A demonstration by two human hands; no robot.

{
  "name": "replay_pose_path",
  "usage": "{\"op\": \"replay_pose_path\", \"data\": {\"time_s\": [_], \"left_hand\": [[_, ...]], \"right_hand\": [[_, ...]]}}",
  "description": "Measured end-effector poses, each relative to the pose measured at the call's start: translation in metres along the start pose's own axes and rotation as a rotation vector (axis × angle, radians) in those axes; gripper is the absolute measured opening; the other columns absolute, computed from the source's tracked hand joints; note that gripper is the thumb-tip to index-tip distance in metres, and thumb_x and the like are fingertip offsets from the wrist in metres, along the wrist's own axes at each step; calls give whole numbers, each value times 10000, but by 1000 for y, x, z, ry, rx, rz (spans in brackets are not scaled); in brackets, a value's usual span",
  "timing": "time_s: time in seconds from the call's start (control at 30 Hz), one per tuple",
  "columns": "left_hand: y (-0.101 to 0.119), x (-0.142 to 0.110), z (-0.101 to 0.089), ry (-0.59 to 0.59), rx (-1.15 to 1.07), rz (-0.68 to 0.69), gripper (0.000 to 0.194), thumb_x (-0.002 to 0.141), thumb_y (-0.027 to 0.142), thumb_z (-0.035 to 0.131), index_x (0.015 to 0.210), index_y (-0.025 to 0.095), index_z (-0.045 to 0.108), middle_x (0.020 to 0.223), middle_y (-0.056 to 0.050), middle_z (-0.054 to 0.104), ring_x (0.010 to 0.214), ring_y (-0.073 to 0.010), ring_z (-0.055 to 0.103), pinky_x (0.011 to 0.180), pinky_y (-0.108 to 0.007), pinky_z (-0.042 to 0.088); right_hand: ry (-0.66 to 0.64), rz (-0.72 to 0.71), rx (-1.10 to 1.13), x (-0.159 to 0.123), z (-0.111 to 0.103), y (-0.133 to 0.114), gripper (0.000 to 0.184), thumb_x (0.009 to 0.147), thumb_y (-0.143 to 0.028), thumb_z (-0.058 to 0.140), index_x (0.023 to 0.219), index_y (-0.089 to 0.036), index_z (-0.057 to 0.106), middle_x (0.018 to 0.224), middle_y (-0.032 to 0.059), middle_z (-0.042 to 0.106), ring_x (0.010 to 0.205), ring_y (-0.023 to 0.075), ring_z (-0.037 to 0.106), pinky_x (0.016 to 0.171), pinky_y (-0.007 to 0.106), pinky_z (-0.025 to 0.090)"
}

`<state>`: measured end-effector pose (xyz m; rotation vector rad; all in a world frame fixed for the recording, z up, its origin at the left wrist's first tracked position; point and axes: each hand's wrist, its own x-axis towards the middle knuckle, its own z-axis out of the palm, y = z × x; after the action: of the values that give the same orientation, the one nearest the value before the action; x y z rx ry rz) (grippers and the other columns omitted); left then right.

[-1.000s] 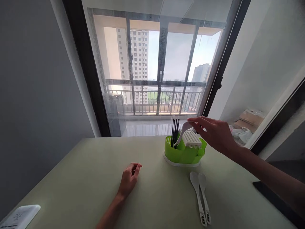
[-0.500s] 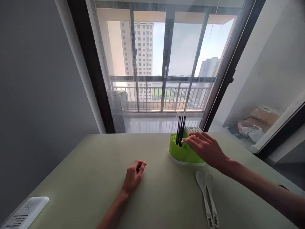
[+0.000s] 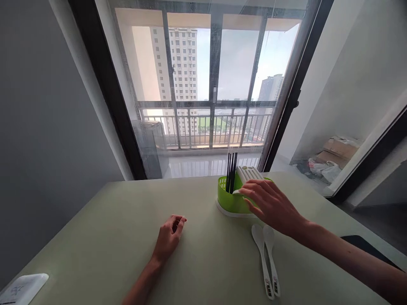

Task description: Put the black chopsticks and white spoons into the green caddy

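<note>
My right hand (image 3: 267, 205) is over the front right of a green utensil caddy (image 3: 229, 203) with a white base. Its fingers are stretched forward, with the thumb apart below them. At the fingertips shows a small white piece (image 3: 236, 192), perhaps part of a spoon, at the caddy's rim; the hand hides the rest. Several black chopsticks (image 3: 231, 171) stand upright in the caddy's left part. Two white spoons (image 3: 263, 254) lie side by side on the table below my right hand. My left hand (image 3: 169, 233) rests on the table, fingers curled with thumb and fingertips together, nothing in them.
The pale green table (image 3: 133, 245) reaches to a glass door. A white object with printed marks (image 3: 27, 288) lies at the left front corner. A dark flat object (image 3: 365, 248) lies at the right, partly behind my forearm. Boxes and bags (image 3: 333, 156) stand beyond the glass.
The view has shifted slightly to the right. My right thumb has come away from the fingers, and the hand is more spread at the caddy. My left hand keeps its pose.
</note>
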<state>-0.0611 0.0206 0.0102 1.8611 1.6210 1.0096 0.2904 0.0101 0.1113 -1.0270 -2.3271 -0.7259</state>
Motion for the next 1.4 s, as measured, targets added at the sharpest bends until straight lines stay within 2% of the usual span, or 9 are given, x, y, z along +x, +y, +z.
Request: {"op": "replay_pose_path", "data": {"time_s": [0.23, 0.43, 0.53, 0.7, 0.83, 0.97, 1.13, 1.27, 1.4], "left_hand": [[9, 0, -2, 8, -7, -22, 431, 906, 572, 472, 909, 215, 713, 889, -43, 755, 751, -201, 664, 658, -287, 495], [17, -2, -4, 10, 7, -26, 455, 903, 607, 480, 909, 219, 718, 858, -35, 746, 738, -206, 669, 667, -288, 503], [16, -2, -3, 12, 0, -26, 447, 898, 602, 486, 905, 219, 718, 881, -41, 752, 762, -213, 676, 700, -297, 510], [12, -1, -3, 13, -18, -25, 423, 895, 591, 491, 887, 233, 717, 876, -35, 758, 769, -219, 681, 712, -301, 515], [10, -2, -4, 9, -27, -15, 425, 898, 589, 492, 895, 229, 720, 881, -41, 760, 745, -217, 674, 705, -307, 512], [9, -1, -3, 3, -34, -6, 421, 887, 593, 502, 877, 234, 723, 878, -43, 764, 765, -226, 684, 675, -304, 505], [6, -1, -1, -3, -49, -10, 445, 890, 616, 499, 892, 231, 723, 875, -40, 758, 769, -224, 680, 699, -305, 507], [7, -2, -2, -10, -48, -17, 459, 890, 623, 500, 915, 224, 725, 883, -45, 760, 754, -221, 671, 688, -305, 502], [10, -3, -4, -9, -48, -13, 477, 882, 640, 494, 907, 224, 726, 860, -45, 758, 750, -220, 672, 669, -303, 503]], "right_hand": [[44, 143, -2, -54, -8, 21, 264, 953, -193, 560, 1217, -208, 564, 1269, 171, 589, 1182, 319, 595, 946, 490, 523], [-332, 407, 307, -102, 14, 25, 337, 1008, -292, 469, 1340, -234, 469, 1248, 125, 612, 843, 210, 706, 707, 373, 601], [-457, 436, 518, -121, 32, 21, 362, 1005, -317, 469, 1363, -263, 479, 1277, 112, 607, 799, 175, 717, 756, 366, 610], [-547, 529, 668, -134, 58, 22, 253, 989, -309, 442, 1162, -257, 619, 1104, 83, 710, 857, 217, 713, 769, 392, 594], [-642, 576, 656, -133, 61, 28, 230, 961, -279, 415, 950, -227, 639, 881, 58, 732, 771, 225, 697, 724, 401, 570], [-667, 582, 734, -127, 35, 38, 285, 1002, -327, 377, 851, -229, 597, 763, 11, 679, 634, 178, 664, 622, 332, 543], [-579, 477, 577, -88, -35, 54, 309, 1051, -406, 375, 921, -246, 605, 803, -1, 686, 663, 168, 663, 646, 315, 532], [-367, 492, 519, -42, -84, 55, 358, 1050, -489, 396, 1024, -232, 644, 758, 22, 710, 635, 174, 662, 607, 297, 540], [-102, 562, 363, 0, -104, 49, 404, 1018, -570, 433, 1056, -234, 654, 812, 52, 756, 682, 203, 711, 579, 296, 553]]}}
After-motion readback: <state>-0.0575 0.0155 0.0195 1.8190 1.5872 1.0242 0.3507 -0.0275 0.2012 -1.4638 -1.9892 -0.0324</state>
